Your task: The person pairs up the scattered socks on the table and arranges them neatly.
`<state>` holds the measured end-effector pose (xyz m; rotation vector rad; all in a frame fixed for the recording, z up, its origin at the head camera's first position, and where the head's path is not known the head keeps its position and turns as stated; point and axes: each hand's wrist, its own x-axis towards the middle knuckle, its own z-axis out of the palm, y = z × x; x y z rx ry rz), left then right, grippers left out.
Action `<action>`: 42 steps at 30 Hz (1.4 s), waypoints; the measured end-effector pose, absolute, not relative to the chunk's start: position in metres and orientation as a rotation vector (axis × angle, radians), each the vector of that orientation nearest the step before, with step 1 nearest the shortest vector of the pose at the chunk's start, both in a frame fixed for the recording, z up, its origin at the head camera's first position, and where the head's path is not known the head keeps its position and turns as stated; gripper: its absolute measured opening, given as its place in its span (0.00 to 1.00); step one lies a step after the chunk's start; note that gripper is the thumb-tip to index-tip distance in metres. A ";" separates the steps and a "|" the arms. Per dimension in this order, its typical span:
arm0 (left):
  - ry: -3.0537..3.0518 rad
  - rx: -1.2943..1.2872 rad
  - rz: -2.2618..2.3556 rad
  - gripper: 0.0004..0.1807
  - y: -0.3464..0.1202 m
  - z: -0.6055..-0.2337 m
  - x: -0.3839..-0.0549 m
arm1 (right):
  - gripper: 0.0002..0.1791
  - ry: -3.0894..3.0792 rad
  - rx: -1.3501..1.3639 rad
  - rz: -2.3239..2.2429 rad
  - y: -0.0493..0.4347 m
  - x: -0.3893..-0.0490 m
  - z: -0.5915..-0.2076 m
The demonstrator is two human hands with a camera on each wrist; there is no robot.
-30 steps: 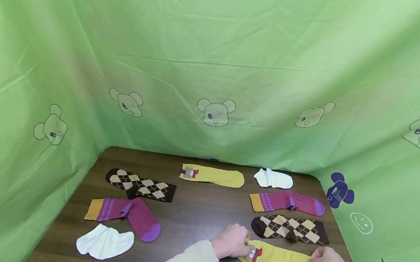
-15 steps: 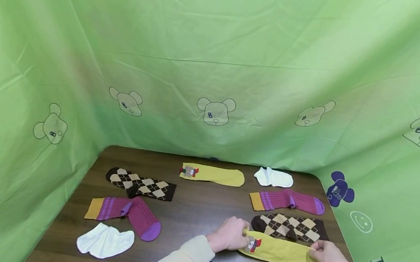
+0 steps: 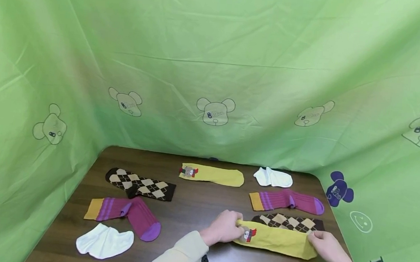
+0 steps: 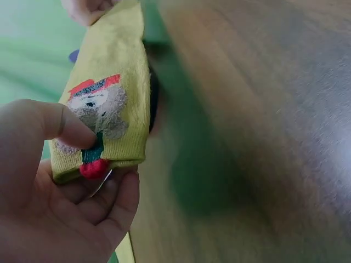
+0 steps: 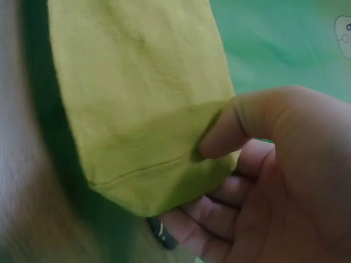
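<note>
A yellow sock [image 3: 277, 238] with an animal face at its cuff is stretched between both hands. My left hand [image 3: 226, 227] pinches the cuff; in the left wrist view the thumb lies over the face [image 4: 104, 112] and the fingers are beneath. The toe end is pinched by my right hand [image 3: 328, 249], with the thumb on top of the fabric [image 5: 148, 120] in the right wrist view. Behind it lies a brown argyle sock [image 3: 288, 222], its near part covered by the yellow one in the head view.
A matching yellow sock [image 3: 217, 175] lies at the back. To the right are a white sock [image 3: 273, 178] and a purple sock [image 3: 282, 201]. On the left lie an argyle sock [image 3: 144, 185], a purple sock [image 3: 140, 216] and a white sock [image 3: 105, 241]. Green cloth [image 3: 215, 65] surrounds the table.
Both hands have moved the yellow sock away from the table's near side and slightly left. It now overlaps the view of the right-hand argyle sock. The other socks have stayed put.
</note>
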<state>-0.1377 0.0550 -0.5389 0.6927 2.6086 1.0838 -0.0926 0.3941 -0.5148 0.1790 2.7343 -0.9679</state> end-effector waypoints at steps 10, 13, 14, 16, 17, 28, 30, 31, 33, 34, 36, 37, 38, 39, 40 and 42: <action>2.541 0.502 1.343 0.13 0.030 -0.536 -0.159 | 0.09 2.823 0.158 -1.238 0.377 -0.106 -0.518; 2.534 0.454 1.396 0.12 0.024 -0.536 -0.164 | 0.07 2.812 0.176 -1.344 0.370 -0.109 -0.518; 2.529 0.438 1.414 0.11 0.022 -0.537 -0.165 | 0.07 2.808 0.183 -1.372 0.369 -0.110 -0.518; 2.530 0.413 1.433 0.10 0.019 -0.538 -0.168 | 0.07 2.810 0.188 -1.406 0.365 -0.112 -0.518; 2.538 0.408 1.436 0.10 0.017 -0.538 -0.169 | 0.06 2.816 0.188 -1.417 0.364 -0.113 -0.517; 2.565 0.348 1.527 0.10 0.003 -0.540 -0.176 | 0.07 2.763 0.179 -1.574 0.352 -0.118 -0.519; 2.559 0.337 1.538 0.09 0.001 -0.540 -0.176 | 0.07 2.748 0.175 -1.601 0.350 -0.119 -0.519; 2.558 0.334 1.541 0.09 0.000 -0.539 -0.176 | 0.07 2.744 0.171 -1.609 0.349 -0.119 -0.519; 2.541 0.322 1.559 0.08 -0.002 -0.539 -0.176 | 0.08 2.742 0.166 -1.618 0.346 -0.119 -0.519; 2.536 0.318 1.565 0.09 -0.003 -0.539 -0.176 | 0.08 2.745 0.163 -1.617 0.345 -0.119 -0.519; 2.536 0.316 1.571 0.08 -0.005 -0.539 -0.176 | 0.08 2.748 0.156 -1.616 0.343 -0.119 -0.519; 2.536 0.314 1.574 0.08 -0.006 -0.540 -0.177 | 0.08 2.755 0.151 -1.610 0.342 -0.119 -0.519; 2.530 0.310 1.583 0.08 -0.006 -0.540 -0.177 | 0.08 2.759 0.150 -1.608 0.341 -0.120 -0.519; 2.530 0.312 1.590 0.09 -0.007 -0.540 -0.177 | 0.08 2.768 0.140 -1.601 0.340 -0.120 -0.520; 2.530 0.310 1.591 0.09 -0.008 -0.541 -0.177 | 0.08 2.775 0.133 -1.595 0.339 -0.121 -0.521; 2.526 0.306 1.595 0.10 -0.010 -0.542 -0.177 | 0.08 2.792 0.115 -1.579 0.337 -0.122 -0.523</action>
